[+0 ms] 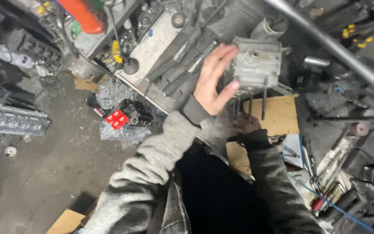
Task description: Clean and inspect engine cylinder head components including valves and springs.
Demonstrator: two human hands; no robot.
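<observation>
Fingers of the left hand are spread open and pressed flat against the side of a grey metal engine casting, thumb low on its near face, so the hand steadies the part rather than clamping it. Long studs hang down from the casting's underside, just beyond the thumb. The right hand sits below, under those studs and close to their lower ends; it is mostly hidden by its dark cuff and blur, so I cannot tell whether its fingers are curled or loose.

Beneath and beyond the right fingers lies a brown cardboard sheet on the crowded workbench. Past the left fingertips, dark bars and tools crowd the bench top. Above the casting, a shiny steel pipe slants across the view, near its upper corner. Well to the outer side of the left wrist, a plastic-wrapped part with red labels lies on the floor, and further out a grey cylinder head. An orange cylinder stands far beyond the fingertips.
</observation>
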